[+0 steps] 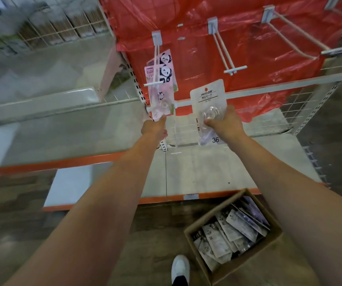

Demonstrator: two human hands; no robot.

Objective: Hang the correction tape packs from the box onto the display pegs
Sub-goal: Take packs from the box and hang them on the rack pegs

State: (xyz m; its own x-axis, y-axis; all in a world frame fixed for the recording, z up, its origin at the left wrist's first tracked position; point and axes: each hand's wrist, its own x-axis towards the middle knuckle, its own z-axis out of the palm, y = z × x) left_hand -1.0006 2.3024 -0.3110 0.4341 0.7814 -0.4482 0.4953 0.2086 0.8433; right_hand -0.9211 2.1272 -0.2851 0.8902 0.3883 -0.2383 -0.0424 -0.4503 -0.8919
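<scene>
Right hand [223, 122] gripping a white pack [208, 104] by its lower blister, thumb across the clear bubble, card top upright and free, just below and between two pegs. Left hand [154, 129] closed on the bottom edge of the panda packs [162, 79] hanging on the left peg [155, 65], apparently steadying them. Empty peg [224, 52] just above the white pack, likely the target; further peg [296, 38] well to the right, also bare. Box [234, 234] on the floor below the right arm, holding many more packs in a loose heap. Probably light, with a stiff card back and a slick plastic bubble; bubble apt to dent or slip under a hard squeeze. Best held low, as now, leaving the hang hole at the top clear for threading; hole itself too small to make out. Risk of the card flexing or twisting if pushed against the peg's cross-tip off centre. Red sheet [207, 27] behind the pegs, shelf [207, 168] beneath, white shoe [179, 267] beside the box.
</scene>
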